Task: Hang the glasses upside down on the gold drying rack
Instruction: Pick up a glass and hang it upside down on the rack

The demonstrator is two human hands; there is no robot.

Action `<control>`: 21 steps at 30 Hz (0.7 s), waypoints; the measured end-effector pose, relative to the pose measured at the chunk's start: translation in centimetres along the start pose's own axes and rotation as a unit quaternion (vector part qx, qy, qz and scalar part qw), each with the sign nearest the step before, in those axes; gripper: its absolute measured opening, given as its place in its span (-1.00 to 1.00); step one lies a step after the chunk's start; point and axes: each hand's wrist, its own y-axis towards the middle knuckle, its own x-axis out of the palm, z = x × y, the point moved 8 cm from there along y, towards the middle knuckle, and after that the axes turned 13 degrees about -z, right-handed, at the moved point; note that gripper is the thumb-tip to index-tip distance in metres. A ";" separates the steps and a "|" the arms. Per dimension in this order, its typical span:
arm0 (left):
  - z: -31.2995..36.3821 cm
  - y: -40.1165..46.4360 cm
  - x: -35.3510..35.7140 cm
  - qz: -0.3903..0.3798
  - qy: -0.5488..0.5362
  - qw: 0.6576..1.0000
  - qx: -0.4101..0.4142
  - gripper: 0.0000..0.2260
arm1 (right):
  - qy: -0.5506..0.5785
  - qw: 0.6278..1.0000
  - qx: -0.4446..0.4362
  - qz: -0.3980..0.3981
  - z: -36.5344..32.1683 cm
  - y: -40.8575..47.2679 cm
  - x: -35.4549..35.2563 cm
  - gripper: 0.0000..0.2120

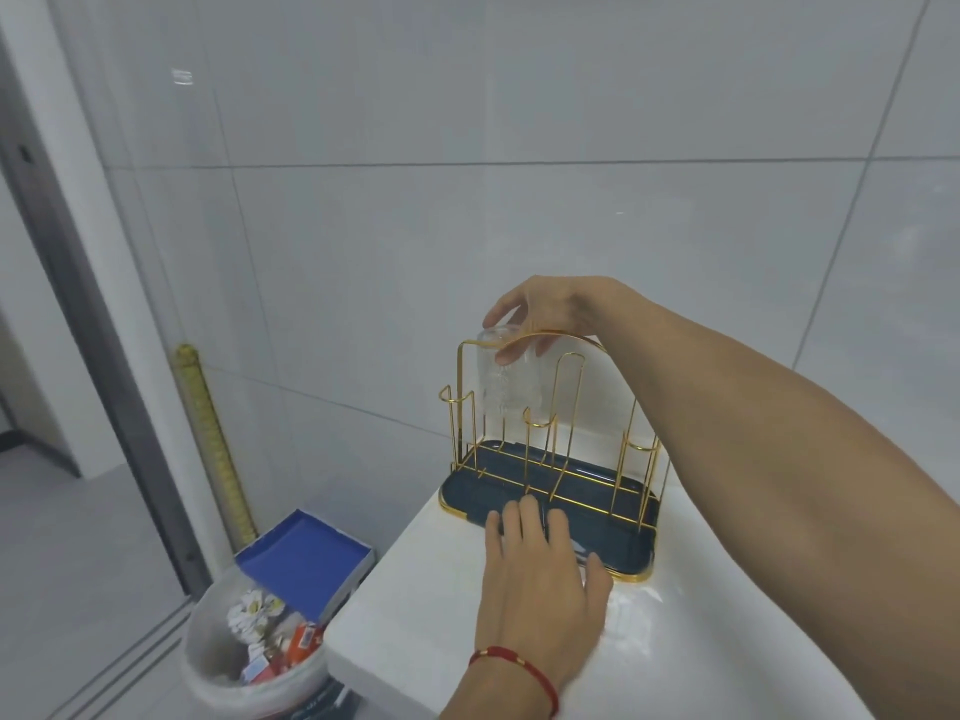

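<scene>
The gold wire drying rack stands on a dark blue tray with a gold rim, on the corner of a white counter. My right hand reaches over the rack's top arch and grips a clear glass by its base. The glass is upside down, mouth toward the tray, at the rack's back left among the prongs. My left hand, with a red string bracelet on the wrist, lies flat with fingers spread on the tray's front edge. The other prongs carry nothing.
A white tiled wall is close behind the rack. Left of the counter, on the floor, a lined bin holds rubbish, with a blue box on it. A yellow strip leans beside a grey door frame.
</scene>
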 end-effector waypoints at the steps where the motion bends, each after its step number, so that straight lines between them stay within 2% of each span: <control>1: 0.0 0.0 0.0 0.001 -0.001 1.000 0.001 -0.57 | -0.002 1.000 0.005 -0.006 0.1 0.2 0.0 -0.51; 4: -0.1 0.0 0.0 0.009 -0.005 1.000 0.002 -0.59 | -0.012 1.000 0.013 -0.018 0.0 0.1 0.1 -0.47; 7: -0.1 -0.1 -0.2 0.018 -0.009 1.000 -0.002 -0.60 | 0.001 1.000 -0.012 -0.015 -0.1 -0.8 0.1 -0.55; 9: -0.1 -0.1 -0.2 0.022 -0.012 1.000 -0.003 -0.60 | -0.010 0.998 -0.039 0.044 -0.5 -2.4 -0.9 -0.61; 11: 0.0 -0.2 -0.3 0.033 -0.017 0.999 0.000 -0.62 | 0.015 0.986 -0.085 0.140 -0.4 -4.9 -2.2 -0.75; 16: 0.0 -0.5 -0.9 0.065 -0.037 0.997 0.022 -0.69 | 0.083 0.894 -0.154 0.413 3.0 -15.7 -0.7 -0.75; 18: 0.4 -0.8 -1.3 0.079 -0.032 0.996 0.036 -0.72 | 0.071 0.877 -0.139 0.455 5.4 -19.7 2.5 -0.75; 21: 1.2 -1.7 -2.0 0.102 -0.002 0.993 0.063 -0.79 | 0.061 0.891 -0.078 0.444 10.3 -24.5 8.5 -0.76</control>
